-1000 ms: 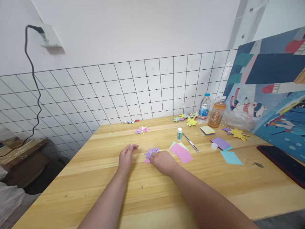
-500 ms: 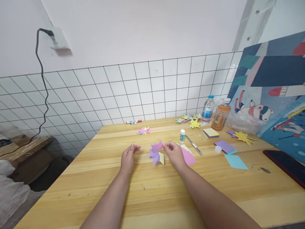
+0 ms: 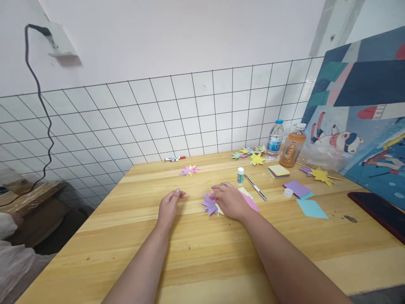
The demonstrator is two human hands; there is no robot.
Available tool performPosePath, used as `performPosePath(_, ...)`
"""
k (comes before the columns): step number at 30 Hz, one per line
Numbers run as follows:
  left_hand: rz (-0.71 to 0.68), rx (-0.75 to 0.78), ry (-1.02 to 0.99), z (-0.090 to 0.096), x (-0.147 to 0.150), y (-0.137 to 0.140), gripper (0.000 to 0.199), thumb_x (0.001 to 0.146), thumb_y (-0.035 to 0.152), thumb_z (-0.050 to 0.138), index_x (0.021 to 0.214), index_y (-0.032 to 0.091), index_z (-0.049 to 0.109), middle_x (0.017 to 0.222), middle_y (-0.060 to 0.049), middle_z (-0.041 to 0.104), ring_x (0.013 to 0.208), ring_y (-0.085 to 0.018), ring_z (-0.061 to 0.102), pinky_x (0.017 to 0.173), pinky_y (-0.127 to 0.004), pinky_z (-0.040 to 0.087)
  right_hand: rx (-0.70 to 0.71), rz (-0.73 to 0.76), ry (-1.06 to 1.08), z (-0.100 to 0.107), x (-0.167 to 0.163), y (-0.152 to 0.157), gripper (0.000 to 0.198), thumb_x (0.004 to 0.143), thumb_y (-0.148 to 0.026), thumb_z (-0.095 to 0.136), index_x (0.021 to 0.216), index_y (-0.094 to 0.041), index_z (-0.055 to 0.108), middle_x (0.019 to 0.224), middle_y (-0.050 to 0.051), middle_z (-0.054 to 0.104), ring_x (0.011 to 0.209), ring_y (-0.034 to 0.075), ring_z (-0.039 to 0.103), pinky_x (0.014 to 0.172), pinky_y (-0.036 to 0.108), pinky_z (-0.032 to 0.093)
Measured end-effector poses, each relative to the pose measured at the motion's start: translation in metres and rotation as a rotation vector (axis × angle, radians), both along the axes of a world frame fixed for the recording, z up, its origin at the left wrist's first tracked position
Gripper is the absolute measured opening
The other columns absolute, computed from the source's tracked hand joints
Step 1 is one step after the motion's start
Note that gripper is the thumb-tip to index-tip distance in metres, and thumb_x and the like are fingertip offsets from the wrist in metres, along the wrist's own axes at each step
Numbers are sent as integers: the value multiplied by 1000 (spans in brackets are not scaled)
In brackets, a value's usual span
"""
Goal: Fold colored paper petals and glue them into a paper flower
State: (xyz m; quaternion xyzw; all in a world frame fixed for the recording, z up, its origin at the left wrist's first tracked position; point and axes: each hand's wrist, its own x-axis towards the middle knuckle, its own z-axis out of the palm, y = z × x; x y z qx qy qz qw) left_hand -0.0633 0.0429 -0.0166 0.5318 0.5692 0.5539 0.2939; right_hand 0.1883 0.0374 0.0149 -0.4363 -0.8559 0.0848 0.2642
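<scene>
Starburst: folded purple, pink and pale-yellow paper flower point(image 3: 209, 206), lying between your hands on the light wooden counter point(image 3: 190, 270).
Right hand point(image 3: 230, 200): your fingers lie over the paper flower's right side, hiding part of it; whether this grip is closed on the paper, you cannot tell.
Left hand point(image 3: 169, 207): your grip is loosely curled, open and empty, left of the paper flower and apart from it.
Glue: small white-topped green tube point(image 3: 240, 176), upright beyond your right hand, near a slim silver-and-black pen point(image 3: 255, 187).
Sheet: pink paper point(image 3: 250, 202), partly behind your right hand.
</scene>
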Motion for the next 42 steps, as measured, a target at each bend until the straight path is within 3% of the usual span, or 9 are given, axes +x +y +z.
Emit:
performPosePath(5, 0, 15, 45, -1, 0, 1, 48, 78, 59, 48, 79, 16, 70, 80, -8, 70, 82, -23, 63, 78, -32, 46, -57, -14, -148, -5, -3, -3, 26, 81, -28, 57, 105, -29, 66, 104, 2, 65, 102, 22, 47, 86, 36, 32)
performPosePath(10, -24, 36, 151, 4, 4, -4, 44, 80, 55, 46, 78, 17, 69, 78, -7, 70, 80, -23, 63, 76, -35, 46, -145, -151, 5, -13, -20, -8, 25, 81, -34, 56, 102, -24, 65, 97, 4, 65, 93, 20, 54, 79, 30, 37)
performPosePath(14, -151, 70, 305, 14, 20, -15, 26, 71, 47, 63, 71, 21, 70, 79, -6, 70, 83, -23, 61, 80, -36, 43, -140, -170, 99, -12, -25, -6, 27, 91, -23, 39, 104, -23, 62, 98, 2, 65, 94, 15, 54, 80, 25, 38)
performPosePath(19, -379, 166, 683, 18, 40, -25, 19, 67, 38, 69, 82, 26, 72, 88, -4, 68, 89, -23, 57, 82, -36, 42, -74, -52, 79, -8, -10, -1, 18, 83, -17, 51, 88, -23, 68, 89, 2, 65, 92, 16, 51, 79, 25, 36)
performPosePath(26, -348, 193, 841, 13, 34, -20, 15, 76, 27, 60, 84, 29, 72, 94, -3, 65, 91, -21, 55, 81, -35, 42, -80, 103, -49, -13, -19, -8, 7, 73, -18, 63, 75, -21, 68, 72, 0, 64, 77, 15, 50, 73, 25, 34)
performPosePath(29, -342, 209, 864, 13, 33, -21, 15, 76, 29, 60, 84, 30, 72, 96, -3, 65, 93, -22, 54, 82, -36, 42, -66, 118, -38, -12, -24, -10, 9, 77, -23, 60, 79, -23, 68, 74, 0, 65, 77, 15, 51, 73, 25, 35)
performPosePath(34, -368, 206, 931, 17, 36, -23, 15, 75, 33, 62, 86, 29, 71, 97, -1, 69, 92, -22, 55, 84, -38, 39, -3, -33, -15, -7, -13, -4, 22, 84, -20, 50, 89, -24, 71, 84, 3, 66, 83, 17, 51, 74, 26, 36)
performPosePath(38, -392, 195, 983, 23, 37, -24, 16, 76, 33, 61, 89, 31, 71, 93, 1, 72, 94, -23, 54, 89, -42, 34, -44, 49, -111, -8, -5, -1, 35, 81, -8, 47, 97, -28, 71, 91, 3, 67, 90, 17, 51, 79, 25, 37)
performPosePath(42, -427, 196, 987, 25, 37, -25, 19, 79, 34, 57, 92, 32, 71, 93, 0, 72, 94, -23, 54, 89, -41, 33, -90, 38, -166, -9, -6, -1, 41, 77, -5, 46, 99, -28, 71, 94, 4, 68, 92, 18, 52, 79, 25, 38)
